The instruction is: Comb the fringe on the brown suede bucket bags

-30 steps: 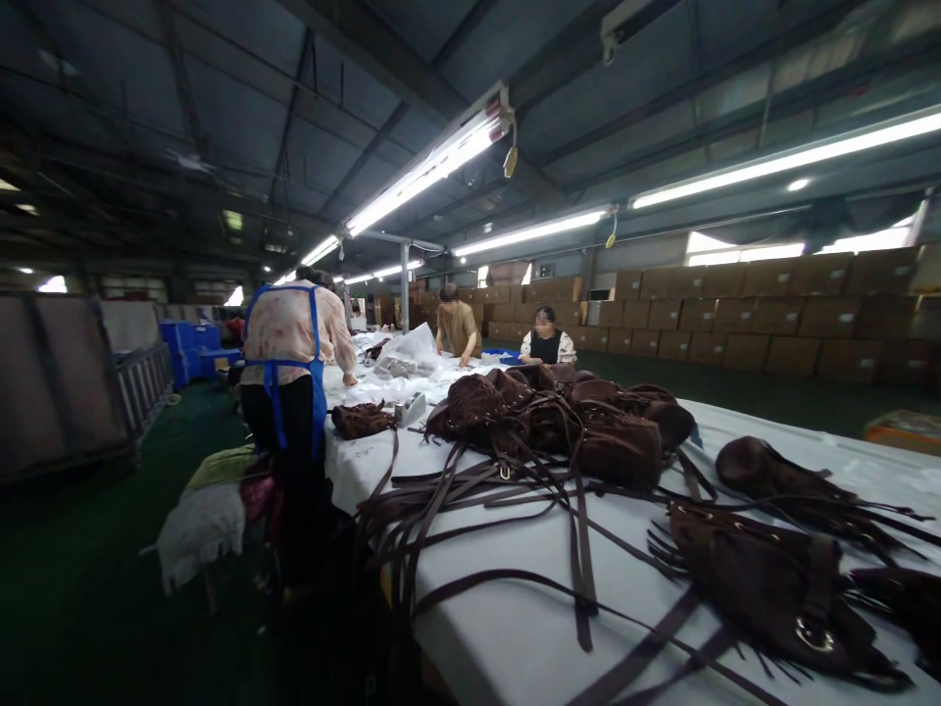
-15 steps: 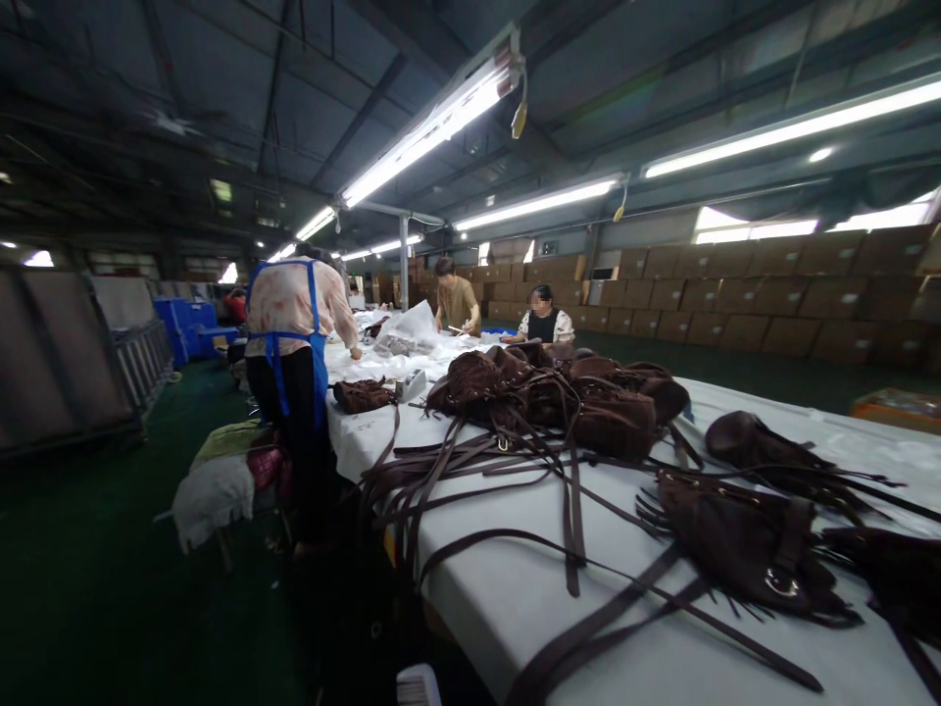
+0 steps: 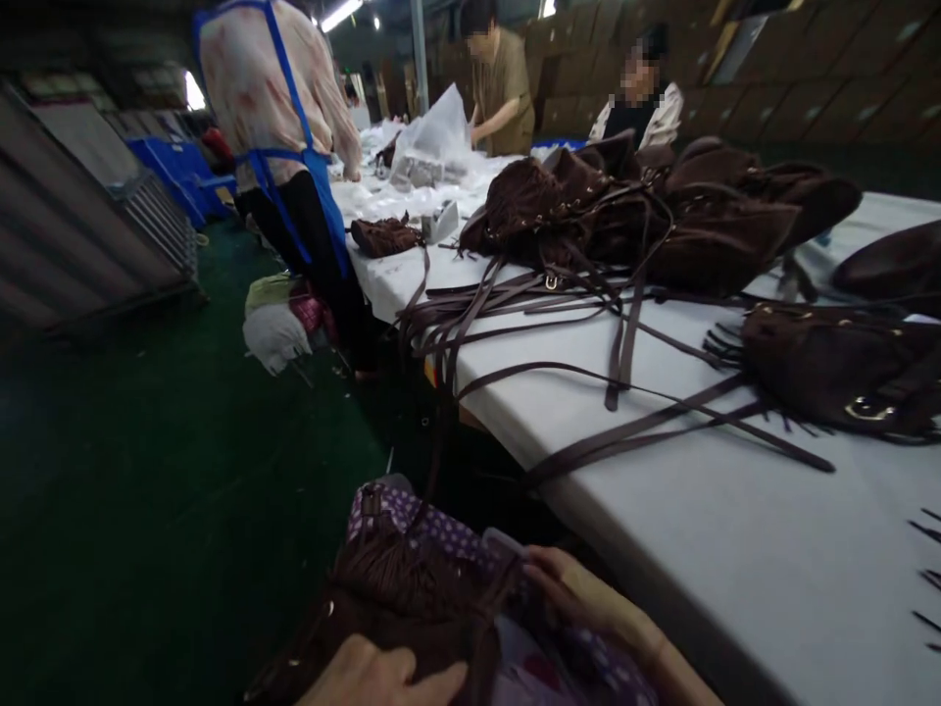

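A dark brown fringed bag [image 3: 412, 579] rests low in front of me, over purple fabric with white dots [image 3: 463, 539]. My left hand [image 3: 378, 677] lies on the near side of the bag, its fingers bent round the brown material and the index finger reaching right. The wrist is cut off by the bottom edge. On the right side, my right hand [image 3: 580, 593] has its fingers closed at the bag's edge beside a strap; the fingertips are partly hidden. A dark strap runs from this bag up toward the table.
On the white-covered table [image 3: 624, 490] lie a heap of brown bags [image 3: 662, 226] with trailing straps, another buckled bag [image 3: 845, 373] and a tape dispenser [image 3: 439, 224]. A person in a blue apron [image 3: 294, 147] stands at its left side; two people work beyond. A cloth-covered stool [image 3: 275, 333] stands on the floor.
My view has tilted down, so the table appears higher up. Both my hands and the brown bag between them have come into view at the bottom.
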Motion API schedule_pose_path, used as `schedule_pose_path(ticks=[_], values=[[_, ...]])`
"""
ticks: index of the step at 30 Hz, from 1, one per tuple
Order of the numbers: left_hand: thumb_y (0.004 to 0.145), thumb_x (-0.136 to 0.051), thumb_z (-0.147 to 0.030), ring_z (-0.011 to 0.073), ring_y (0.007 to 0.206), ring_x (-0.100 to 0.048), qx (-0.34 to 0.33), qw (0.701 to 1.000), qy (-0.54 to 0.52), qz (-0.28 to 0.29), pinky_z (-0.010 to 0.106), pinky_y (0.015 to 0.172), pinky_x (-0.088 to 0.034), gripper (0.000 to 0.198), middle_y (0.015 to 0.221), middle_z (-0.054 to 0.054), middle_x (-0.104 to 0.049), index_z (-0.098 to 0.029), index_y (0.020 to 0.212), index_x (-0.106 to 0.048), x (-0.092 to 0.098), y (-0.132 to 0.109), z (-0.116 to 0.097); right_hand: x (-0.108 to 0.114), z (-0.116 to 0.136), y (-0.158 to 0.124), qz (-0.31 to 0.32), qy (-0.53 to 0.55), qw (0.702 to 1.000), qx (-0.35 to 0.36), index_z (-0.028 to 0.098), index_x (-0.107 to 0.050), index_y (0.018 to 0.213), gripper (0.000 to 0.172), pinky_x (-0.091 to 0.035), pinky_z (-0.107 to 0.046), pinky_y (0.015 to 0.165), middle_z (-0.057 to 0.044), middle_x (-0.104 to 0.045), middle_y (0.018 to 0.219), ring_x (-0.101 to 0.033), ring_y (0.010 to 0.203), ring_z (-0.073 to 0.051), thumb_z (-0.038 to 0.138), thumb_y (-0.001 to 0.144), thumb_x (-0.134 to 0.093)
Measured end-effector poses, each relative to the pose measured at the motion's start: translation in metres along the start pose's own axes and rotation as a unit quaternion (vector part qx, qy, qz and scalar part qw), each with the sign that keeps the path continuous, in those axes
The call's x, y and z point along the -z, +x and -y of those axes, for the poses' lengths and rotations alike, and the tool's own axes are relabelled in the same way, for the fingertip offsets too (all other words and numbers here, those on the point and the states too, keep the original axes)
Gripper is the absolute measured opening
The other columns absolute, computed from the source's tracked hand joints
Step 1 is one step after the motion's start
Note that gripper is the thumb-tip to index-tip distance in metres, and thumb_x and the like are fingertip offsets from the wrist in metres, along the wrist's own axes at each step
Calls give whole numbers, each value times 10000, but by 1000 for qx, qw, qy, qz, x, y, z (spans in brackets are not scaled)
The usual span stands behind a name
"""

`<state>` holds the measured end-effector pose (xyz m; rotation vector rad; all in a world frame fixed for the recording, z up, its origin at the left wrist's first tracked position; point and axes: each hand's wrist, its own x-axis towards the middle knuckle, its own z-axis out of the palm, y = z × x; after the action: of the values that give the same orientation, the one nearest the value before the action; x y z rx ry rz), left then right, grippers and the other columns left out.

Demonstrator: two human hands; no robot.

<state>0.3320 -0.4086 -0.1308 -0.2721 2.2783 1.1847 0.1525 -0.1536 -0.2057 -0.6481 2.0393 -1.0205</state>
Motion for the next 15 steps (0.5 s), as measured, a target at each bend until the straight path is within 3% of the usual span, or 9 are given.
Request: schedule_pose_path(ticks=[2,4,6,8,11,13,15], values=[[819,-594,-450,308,716,-639,-52,985,162,43,460,736,-482,406,804,102,-651,-397,1219,-630,4,5,0,7,1,-13,2,222,974,-32,180,-585,999,423,-330,-198,394,-45,-692,748,-424,399,-81,518,939,-339],[862,-530,-427,268,627,-625,-115,948,289,60,400,638,-488,432,811,100,-651,-437,1293,-549,12,8,-2,17,-2,-25,-73,305,947,-70,179,-549,1027,480,-233,-200,338,-40,-674,692,-281,329,-57,578,930,-300],[858,-543,-383,239,577,-612,-147,929,334,59,343,577,-480,452,793,93,-650,-425,1308,-537,20,11,-7,25,-11,-35,-153,232,958,-70,183,-576,998,482,-298,-219,347,-40,-660,655,-343,339,-80,580,921,-315],[857,-546,-360,239,566,-621,-138,917,367,77,324,546,-481,469,793,92,-659,-417,1322,-523,27,14,-17,23,-18,-43,-192,134,970,-60,204,-620,959,448,-433,-260,443,-30,-645,628,-499,436,-137,568,909,-363],[875,-519,-348,289,656,-671,-80,885,431,154,363,557,-516,518,887,106,-682,-416,1382,-440,33,21,-41,-2,-14,-48,-215,70,974,-25,224,-630,1028,376,-526,-306,659,-52,-685,757,-629,660,-192,504,907,-410],[880,-512,-310,305,726,-690,-54,863,464,191,389,587,-537,561,951,103,-685,-417,1415,-379,36,25,-55,-27,0,-45,-164,-1,986,26,224,-594,1161,344,-531,-321,760,-89,-704,963,-665,818,-218,367,920,-395],[891,-514,-307,290,732,-699,-54,849,487,199,367,589,-542,574,968,88,-688,-422,1428,-347,37,27,-61,-49,12,-34,-43,-101,993,50,231,-552,1260,412,-531,-347,788,-113,-688,1086,-676,906,-254,219,868,-424]])
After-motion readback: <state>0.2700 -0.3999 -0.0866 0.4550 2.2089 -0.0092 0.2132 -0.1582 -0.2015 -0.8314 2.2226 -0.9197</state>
